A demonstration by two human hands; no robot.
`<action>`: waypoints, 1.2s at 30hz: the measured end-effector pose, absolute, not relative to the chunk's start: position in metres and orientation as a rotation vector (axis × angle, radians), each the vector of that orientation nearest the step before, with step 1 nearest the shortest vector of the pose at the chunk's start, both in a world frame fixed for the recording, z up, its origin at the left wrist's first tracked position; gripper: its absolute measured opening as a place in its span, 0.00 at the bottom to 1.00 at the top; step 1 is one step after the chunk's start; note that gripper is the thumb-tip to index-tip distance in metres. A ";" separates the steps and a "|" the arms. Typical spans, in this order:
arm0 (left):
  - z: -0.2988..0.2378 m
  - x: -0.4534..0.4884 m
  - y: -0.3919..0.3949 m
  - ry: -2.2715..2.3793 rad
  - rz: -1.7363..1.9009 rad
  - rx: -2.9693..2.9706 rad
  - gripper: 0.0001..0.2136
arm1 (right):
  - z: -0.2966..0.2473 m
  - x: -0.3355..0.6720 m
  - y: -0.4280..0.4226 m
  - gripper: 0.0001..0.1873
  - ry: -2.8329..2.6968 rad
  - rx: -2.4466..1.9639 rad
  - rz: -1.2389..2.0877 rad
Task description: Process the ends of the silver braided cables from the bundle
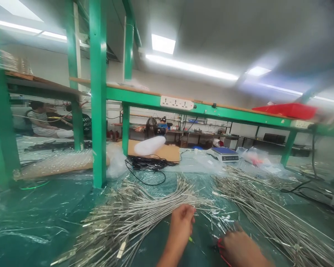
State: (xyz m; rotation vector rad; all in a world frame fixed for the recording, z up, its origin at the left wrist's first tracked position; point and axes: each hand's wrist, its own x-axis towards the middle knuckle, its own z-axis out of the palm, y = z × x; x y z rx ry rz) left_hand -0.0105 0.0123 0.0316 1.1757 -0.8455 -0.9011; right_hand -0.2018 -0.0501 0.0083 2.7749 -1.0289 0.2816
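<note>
My left hand (182, 219) is closed in a pinch at the right end of a pile of thin silver-grey cables (153, 204). A thin silver cable end (196, 199) sticks up from its fingertips. Blurred by motion, my right hand (239, 244) is wrapped around a red-handled tool (221, 247); its working end is unclear. Short loose cable ends (217, 218) lie between and beyond the hands. A small yellow-green tip (191, 240) shows beside my left wrist. One cable in the pile carries a pale tag (121, 249).
A second cable pile (267, 211) lies to the right. Behind are a scale (224, 154), black cables (147, 163), a white foam roll (150, 145) and cardboard (171, 154). A green post (98, 92) and a shelf beam with a power strip (176, 102) frame the bench. Other people sit further back.
</note>
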 end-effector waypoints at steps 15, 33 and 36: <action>0.017 -0.006 0.005 -0.804 -0.850 1.168 0.14 | 0.045 -0.127 -0.048 0.10 -1.079 3.151 1.426; 0.025 -0.009 0.017 -1.021 -0.444 1.447 0.06 | 0.032 -0.121 -0.053 0.15 -1.170 3.506 1.660; 0.021 -0.003 0.014 -0.903 -0.581 1.354 0.07 | 0.035 -0.125 -0.055 0.16 -1.304 3.483 1.636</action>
